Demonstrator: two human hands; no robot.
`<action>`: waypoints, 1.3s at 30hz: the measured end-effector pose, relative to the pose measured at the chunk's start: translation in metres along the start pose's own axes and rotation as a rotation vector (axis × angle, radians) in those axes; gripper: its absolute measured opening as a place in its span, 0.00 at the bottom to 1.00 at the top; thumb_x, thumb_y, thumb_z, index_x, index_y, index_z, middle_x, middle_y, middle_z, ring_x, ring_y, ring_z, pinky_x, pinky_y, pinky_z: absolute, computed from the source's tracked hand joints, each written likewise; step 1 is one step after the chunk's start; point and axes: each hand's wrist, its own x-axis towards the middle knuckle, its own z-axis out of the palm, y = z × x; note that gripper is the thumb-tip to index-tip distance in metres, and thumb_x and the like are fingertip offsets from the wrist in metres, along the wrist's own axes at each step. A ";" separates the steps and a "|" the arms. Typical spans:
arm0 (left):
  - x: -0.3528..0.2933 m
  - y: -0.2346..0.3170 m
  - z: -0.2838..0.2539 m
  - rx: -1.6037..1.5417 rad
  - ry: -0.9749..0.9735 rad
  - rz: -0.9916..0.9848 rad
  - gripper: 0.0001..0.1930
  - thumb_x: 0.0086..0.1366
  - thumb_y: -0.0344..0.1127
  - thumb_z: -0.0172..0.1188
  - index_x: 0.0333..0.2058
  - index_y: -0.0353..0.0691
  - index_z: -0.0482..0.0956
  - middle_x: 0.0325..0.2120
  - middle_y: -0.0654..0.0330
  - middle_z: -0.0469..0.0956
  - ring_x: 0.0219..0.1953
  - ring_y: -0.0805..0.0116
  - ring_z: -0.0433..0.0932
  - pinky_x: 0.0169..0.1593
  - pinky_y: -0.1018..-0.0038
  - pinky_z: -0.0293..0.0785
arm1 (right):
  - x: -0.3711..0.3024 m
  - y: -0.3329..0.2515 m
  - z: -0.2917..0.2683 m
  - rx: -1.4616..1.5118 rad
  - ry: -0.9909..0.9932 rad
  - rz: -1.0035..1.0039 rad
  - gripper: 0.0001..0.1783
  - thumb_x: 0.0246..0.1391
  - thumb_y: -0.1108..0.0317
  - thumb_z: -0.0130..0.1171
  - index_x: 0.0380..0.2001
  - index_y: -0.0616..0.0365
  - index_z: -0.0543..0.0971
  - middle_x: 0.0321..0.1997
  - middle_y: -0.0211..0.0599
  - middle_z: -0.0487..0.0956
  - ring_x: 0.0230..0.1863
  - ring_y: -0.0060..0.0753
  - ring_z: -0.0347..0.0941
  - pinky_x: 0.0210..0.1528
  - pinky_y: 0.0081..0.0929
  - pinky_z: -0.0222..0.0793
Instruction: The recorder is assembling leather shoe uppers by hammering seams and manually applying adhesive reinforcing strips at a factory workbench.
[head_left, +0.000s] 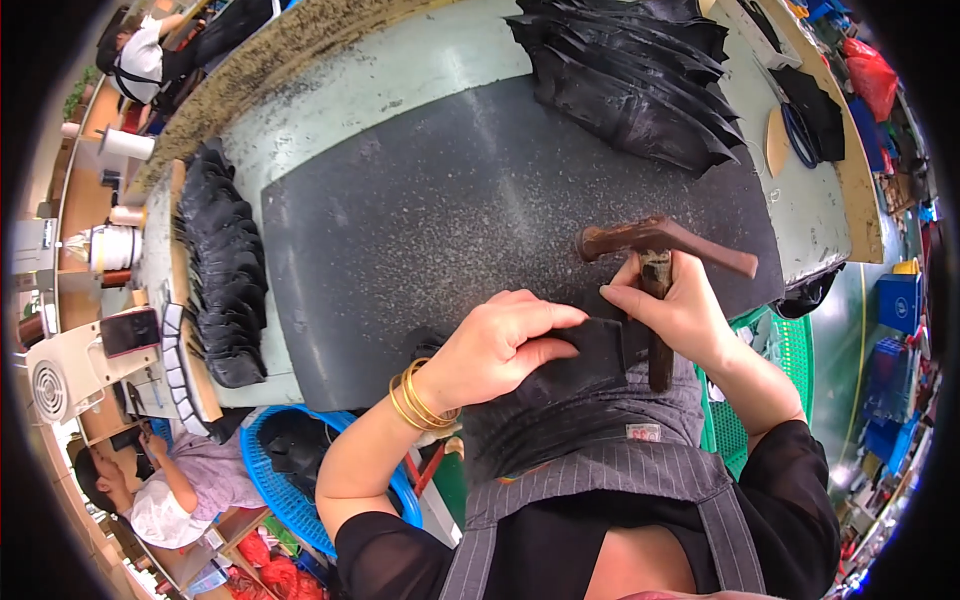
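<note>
My left hand (495, 340) pinches the edge of a black leather piece (592, 362) between thumb and fingers, above my lap at the near edge of the work mat. My right hand (688, 312) is closed round the wooden handle of a hammer (655, 238). Its rusty brown head lies crosswise above that hand, over the dark mat (380, 220), while the handle's end points down toward my apron. The right fingertips are close to the leather piece; whether they touch it, I cannot tell.
Black leather pieces (630, 90) are heaped at the far right of the table, and an overlapping row of more pieces (228, 265) lies at left. A blue basket (265, 480) stands at lower left, a green basket (795, 350) at right. Two other people sit at left.
</note>
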 end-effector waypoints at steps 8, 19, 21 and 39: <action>0.009 0.000 0.013 0.305 0.177 -0.149 0.07 0.57 0.32 0.67 0.35 0.39 0.85 0.29 0.57 0.81 0.30 0.59 0.81 0.34 0.69 0.76 | -0.023 -0.037 -0.032 -0.685 -0.069 -0.242 0.13 0.58 0.74 0.64 0.45 0.62 0.74 0.30 0.40 0.78 0.26 0.26 0.78 0.30 0.20 0.72; 0.005 0.003 0.021 0.526 0.296 -0.038 0.07 0.54 0.33 0.69 0.33 0.42 0.86 0.29 0.63 0.81 0.29 0.64 0.81 0.34 0.68 0.75 | 0.002 -0.052 -0.015 -0.911 -0.358 -0.484 0.14 0.57 0.69 0.60 0.47 0.56 0.75 0.29 0.40 0.73 0.24 0.46 0.76 0.24 0.37 0.71; 0.005 0.003 0.021 0.547 0.285 -0.015 0.08 0.54 0.33 0.69 0.34 0.42 0.85 0.29 0.63 0.80 0.29 0.65 0.80 0.34 0.68 0.74 | 0.003 -0.057 -0.011 -0.922 -0.341 -0.466 0.11 0.57 0.72 0.62 0.43 0.60 0.76 0.24 0.41 0.75 0.23 0.49 0.76 0.23 0.38 0.68; 0.000 0.003 0.018 0.597 0.245 0.020 0.07 0.53 0.31 0.67 0.32 0.42 0.83 0.31 0.64 0.79 0.28 0.64 0.77 0.34 0.68 0.73 | 0.004 -0.066 -0.001 -1.086 -0.426 -0.538 0.18 0.51 0.73 0.60 0.47 0.57 0.76 0.33 0.40 0.72 0.26 0.43 0.77 0.22 0.37 0.71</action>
